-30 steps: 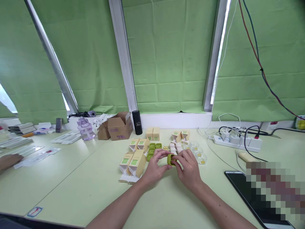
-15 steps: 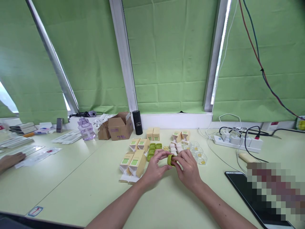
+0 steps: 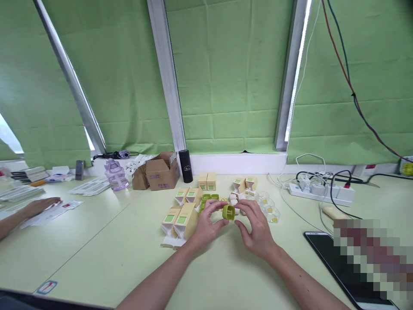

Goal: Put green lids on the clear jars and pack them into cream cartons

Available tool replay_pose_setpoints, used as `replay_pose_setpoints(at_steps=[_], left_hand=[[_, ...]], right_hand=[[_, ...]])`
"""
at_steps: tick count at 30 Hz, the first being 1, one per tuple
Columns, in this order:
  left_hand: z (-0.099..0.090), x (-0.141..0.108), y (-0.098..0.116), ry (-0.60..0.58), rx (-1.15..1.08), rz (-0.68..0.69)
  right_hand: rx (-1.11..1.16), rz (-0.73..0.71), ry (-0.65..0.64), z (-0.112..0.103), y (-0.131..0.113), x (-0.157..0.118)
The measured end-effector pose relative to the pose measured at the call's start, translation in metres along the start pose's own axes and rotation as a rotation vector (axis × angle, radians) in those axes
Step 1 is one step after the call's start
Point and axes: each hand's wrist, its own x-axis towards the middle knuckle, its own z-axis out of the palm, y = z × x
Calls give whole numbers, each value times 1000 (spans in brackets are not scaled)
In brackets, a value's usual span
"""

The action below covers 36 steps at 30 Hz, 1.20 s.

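Observation:
Between the thumb and fingers of my left hand (image 3: 208, 224) is a small olive-green square cup (image 3: 229, 212). Its open side faces me, and a raised part shows inside. My right hand (image 3: 257, 228) is just right of the cup, thumb and fingers apart, holding nothing that I can see. Behind my left hand, more green cups (image 3: 210, 196) stand in a group, partly covered. Small white pieces (image 3: 232, 197) and tiny yellow pieces (image 3: 223, 199) lie behind the held cup. Clear domed cups with yellow inside (image 3: 269, 209) are beyond my right hand.
Cream boxes with green labels (image 3: 185, 221) stand left of my hands. A cardboard box (image 3: 161, 174), a black flask (image 3: 186, 166) and a purple bottle (image 3: 116, 175) are farther back. Right are a power strip (image 3: 322, 193) and a tablet (image 3: 335, 262). Another person's hand (image 3: 41, 206) rests at far left.
My right fingers have come out of the green cup and spread apart. The cup has turned its open side toward me in my left hand. The other person's hand has moved right.

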Motion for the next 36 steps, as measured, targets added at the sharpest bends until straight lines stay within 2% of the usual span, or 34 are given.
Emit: replay_pose_setpoints(at_steps=[6, 10, 13, 16, 19, 25, 36], left_hand=[[2, -2, -2, -9, 21, 18], [1, -4, -1, -43, -5, 47], [-1, -2, -3, -1, 44, 80], [-1, 1, -5, 63, 109, 46], [0, 2, -6, 71, 132, -12], [4, 1, -4, 13, 167, -37], [5, 1, -3, -7, 161, -47]], right_hand=[[45, 46, -96, 11, 1, -6], [132, 117, -72, 16, 5, -8], [196, 168, -36, 18, 6, -9], [230, 202, -13, 18, 6, -9], [237, 222, -10, 19, 6, -10], [236, 238, 6, 20, 5, -10], [228, 179, 9, 21, 2, -9]])
